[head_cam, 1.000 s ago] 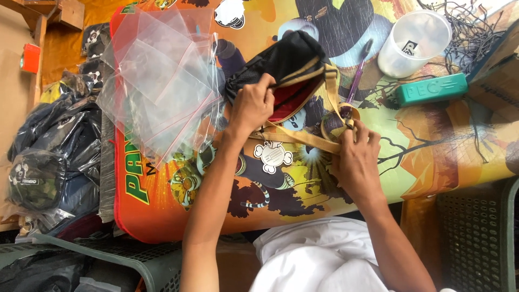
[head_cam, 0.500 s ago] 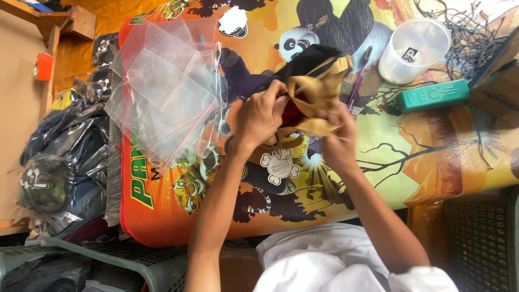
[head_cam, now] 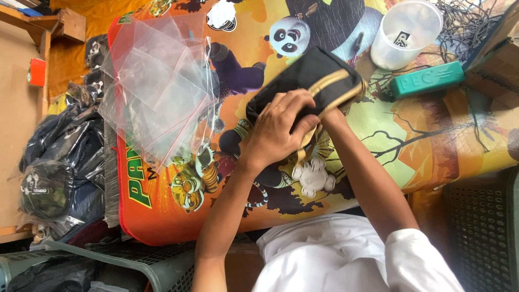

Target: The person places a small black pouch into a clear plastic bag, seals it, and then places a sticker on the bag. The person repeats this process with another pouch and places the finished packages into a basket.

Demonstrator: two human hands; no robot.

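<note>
I see the black pouch with tan trim point(head_cam: 311, 81) mid-mat, left hand point(head_cam: 281, 127) clamped over its near edge; right hand hidden beneath, fingers unclear. Clear zip bags point(head_cam: 157, 92) left, plastic cup point(head_cam: 405, 32) and green box point(head_cam: 427, 80) right.

Small packing workshop, indicated by stacked clear zip bags point(head_cam: 157, 97), bagged goods piled at the side point(head_cam: 54, 173), cartoon-printed work mat point(head_cam: 227, 178), plastic crates point(head_cam: 481, 227).
</note>
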